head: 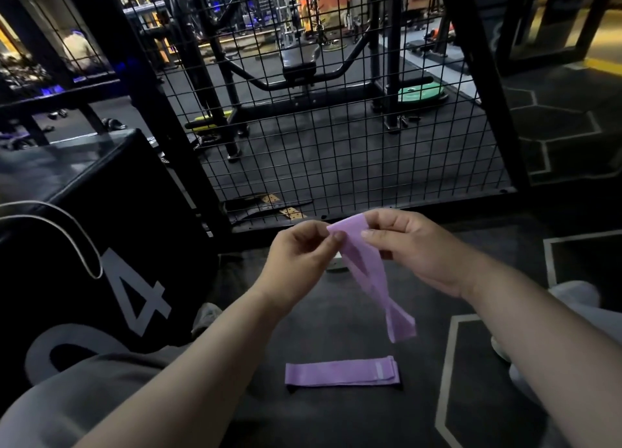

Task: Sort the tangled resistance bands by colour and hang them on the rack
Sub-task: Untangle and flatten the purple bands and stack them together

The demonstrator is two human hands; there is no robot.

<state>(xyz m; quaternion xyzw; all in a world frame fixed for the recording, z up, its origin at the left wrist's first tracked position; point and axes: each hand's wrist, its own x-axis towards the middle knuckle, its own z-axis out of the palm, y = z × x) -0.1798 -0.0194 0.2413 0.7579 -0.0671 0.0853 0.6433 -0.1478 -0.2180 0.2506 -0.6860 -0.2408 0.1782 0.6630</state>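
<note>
You hold a purple band (pixel 365 272) up in front of you by its top end, clear of the floor (pixel 336 420). It hangs down and to the right, with one twist near its lower end. Your left hand (pixel 296 259) pinches the left side of that top end, its fingers curled in and the thumb tip pressed on the fabric. Your right hand (pixel 414 249) pinches the right side, thumb on the front of the band and the curled fingers behind it. A second purple band (pixel 341 371) lies folded flat on the dark floor directly below the hanging one, well apart from it and crosswise to you, with a pale label near its right end. Beyond your hands a black wire mesh panel (pixel 336 138) stands upright on the floor. To your left sits a black box (pixel 111 232) marked with a large 4. Your grey-clad left knee (pixel 77 390) shows at the lower left.
</note>
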